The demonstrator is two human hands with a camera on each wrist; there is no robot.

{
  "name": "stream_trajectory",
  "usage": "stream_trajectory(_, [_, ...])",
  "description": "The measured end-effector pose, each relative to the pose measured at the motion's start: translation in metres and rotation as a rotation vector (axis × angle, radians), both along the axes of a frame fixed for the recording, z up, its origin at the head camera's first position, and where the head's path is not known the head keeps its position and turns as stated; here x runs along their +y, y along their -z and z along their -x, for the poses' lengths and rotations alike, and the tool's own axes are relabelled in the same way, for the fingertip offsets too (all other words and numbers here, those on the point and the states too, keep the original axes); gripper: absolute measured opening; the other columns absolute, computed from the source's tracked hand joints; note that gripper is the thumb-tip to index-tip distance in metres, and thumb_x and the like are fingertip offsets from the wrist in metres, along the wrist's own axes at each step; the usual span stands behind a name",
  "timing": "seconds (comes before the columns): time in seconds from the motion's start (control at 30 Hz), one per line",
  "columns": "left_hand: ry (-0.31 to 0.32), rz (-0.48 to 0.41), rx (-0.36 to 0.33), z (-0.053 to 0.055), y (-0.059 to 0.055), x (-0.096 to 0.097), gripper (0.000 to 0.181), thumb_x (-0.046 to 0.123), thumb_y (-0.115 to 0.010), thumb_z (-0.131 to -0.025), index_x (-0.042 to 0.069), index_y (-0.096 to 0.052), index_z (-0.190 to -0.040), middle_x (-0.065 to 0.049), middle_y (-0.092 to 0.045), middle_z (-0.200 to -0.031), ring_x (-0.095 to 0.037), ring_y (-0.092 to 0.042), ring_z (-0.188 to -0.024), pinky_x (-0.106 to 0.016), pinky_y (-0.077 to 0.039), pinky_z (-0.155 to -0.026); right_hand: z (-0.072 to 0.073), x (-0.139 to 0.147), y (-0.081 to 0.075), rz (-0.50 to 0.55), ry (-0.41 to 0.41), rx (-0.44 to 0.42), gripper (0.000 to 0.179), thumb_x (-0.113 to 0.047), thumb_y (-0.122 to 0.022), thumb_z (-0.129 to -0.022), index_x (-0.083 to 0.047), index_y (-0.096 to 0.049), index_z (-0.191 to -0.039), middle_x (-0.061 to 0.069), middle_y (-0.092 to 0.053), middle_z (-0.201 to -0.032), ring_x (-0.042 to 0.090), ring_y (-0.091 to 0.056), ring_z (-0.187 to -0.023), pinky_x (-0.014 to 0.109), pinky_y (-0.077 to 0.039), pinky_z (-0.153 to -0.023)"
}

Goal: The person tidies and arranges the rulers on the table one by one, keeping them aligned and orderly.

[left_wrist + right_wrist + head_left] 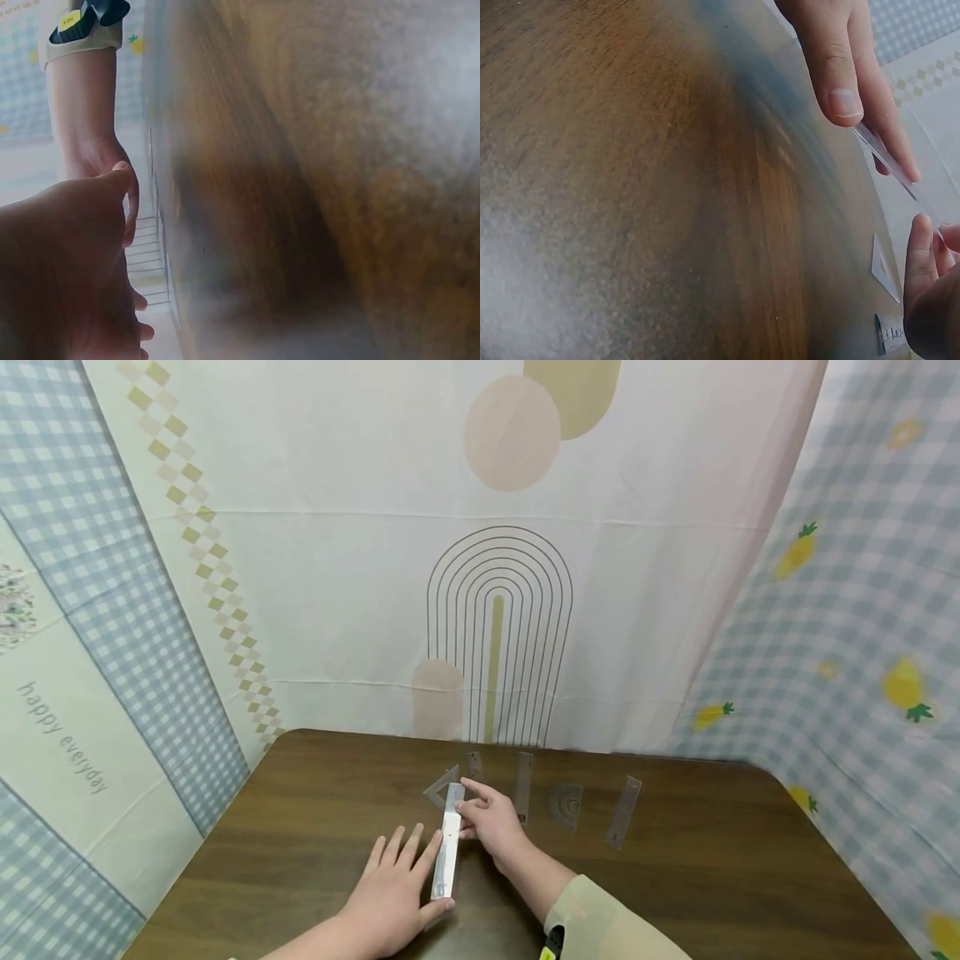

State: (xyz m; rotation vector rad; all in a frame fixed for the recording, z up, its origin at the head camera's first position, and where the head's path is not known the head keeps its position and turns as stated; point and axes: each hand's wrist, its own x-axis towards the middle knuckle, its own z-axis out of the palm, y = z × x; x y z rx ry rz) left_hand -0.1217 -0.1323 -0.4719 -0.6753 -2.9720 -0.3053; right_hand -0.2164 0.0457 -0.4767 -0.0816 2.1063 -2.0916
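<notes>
A clear ruler (446, 852) with a bright whitish glare lies lengthwise between my two hands, tilted in the right wrist view. My right hand (491, 822) pinches its far end between thumb and fingers. My left hand (390, 893) has its fingers straight and spread. Its index finger touches the ruler's left edge, and the thumb (845, 105) is at the near end. Just beyond the right hand lie a clear set square (441, 788) and a small clear ruler (474, 765). In the left wrist view, the left hand (71, 262) hides the ruler.
Right of the hands, a longer clear ruler (523, 785), a clear protractor (567, 806) and another clear ruler (624, 812) lie on the brown wooden table (712, 877). Patterned cloths (337, 585) hang along its back and sides.
</notes>
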Motion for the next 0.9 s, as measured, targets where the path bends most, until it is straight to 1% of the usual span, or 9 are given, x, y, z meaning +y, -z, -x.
stream_trajectory(0.13, [-0.003, -0.003, -0.035, -0.001, 0.001, -0.001, 0.088, 0.069, -0.052, -0.09, 0.01, -0.037, -0.154, -0.024, -0.036, -0.153, -0.047, -0.03, -0.141, -0.064, -0.022, -0.112, -0.001, -0.002, 0.002, 0.009, -0.003, -0.016, 0.054, -0.004, -0.063, -0.095, -0.001, -0.047, -0.146, 0.008, -0.069, -0.088, 0.011, -0.062, -0.063, 0.028, -0.058, -0.062])
stream_trajectory(0.27, [-0.008, -0.01, -0.087, -0.001, 0.001, -0.003, 0.091, 0.07, -0.053, -0.088, 0.011, -0.036, -0.154, -0.024, -0.035, -0.154, -0.048, -0.029, -0.141, -0.066, -0.021, -0.111, -0.003, -0.005, 0.004, 0.019, -0.019, -0.035, 0.053, -0.004, -0.062, -0.096, -0.002, -0.047, -0.146, 0.009, -0.067, -0.087, 0.012, -0.062, -0.064, 0.03, -0.058, -0.063])
stream_trajectory(0.4, [-0.017, -0.014, -0.127, -0.002, 0.005, -0.006, 0.092, 0.07, -0.055, -0.087, 0.01, -0.037, -0.154, -0.025, -0.034, -0.155, -0.049, -0.027, -0.142, -0.067, -0.019, -0.111, -0.007, -0.008, 0.005, 0.018, -0.045, -0.052, 0.052, -0.004, -0.061, -0.097, -0.002, -0.046, -0.147, 0.01, -0.067, -0.09, 0.013, -0.063, -0.066, 0.031, -0.059, -0.064])
stream_trajectory(0.57, [-0.025, -0.013, -0.15, -0.003, 0.013, -0.012, 0.092, 0.07, -0.055, -0.087, 0.009, -0.038, -0.153, -0.025, -0.034, -0.155, -0.049, -0.026, -0.142, -0.066, -0.019, -0.111, -0.009, -0.013, 0.008, 0.018, -0.073, -0.063, 0.052, -0.002, -0.058, -0.097, 0.0, -0.044, -0.147, 0.013, -0.067, -0.093, 0.014, -0.065, -0.067, 0.03, -0.059, -0.063])
stream_trajectory(0.67, [-0.029, 0.002, -0.168, -0.003, 0.015, -0.016, 0.092, 0.07, -0.055, -0.087, 0.009, -0.038, -0.153, -0.024, -0.033, -0.155, -0.048, -0.026, -0.143, -0.066, -0.018, -0.111, -0.01, -0.016, 0.011, 0.023, -0.095, -0.072, 0.053, 0.001, -0.057, -0.097, 0.001, -0.043, -0.148, 0.014, -0.067, -0.093, 0.015, -0.065, -0.067, 0.03, -0.059, -0.063])
stream_trajectory(0.9, [-0.026, 0.009, -0.181, -0.005, 0.012, -0.022, 0.091, 0.069, -0.057, -0.086, 0.009, -0.04, -0.152, -0.025, -0.034, -0.154, -0.048, -0.027, -0.142, -0.066, -0.02, -0.11, -0.009, -0.023, 0.016, 0.025, -0.11, -0.092, 0.053, 0.004, -0.055, -0.096, 0.001, -0.042, -0.147, 0.015, -0.067, -0.092, 0.015, -0.064, -0.067, 0.031, -0.059, -0.064])
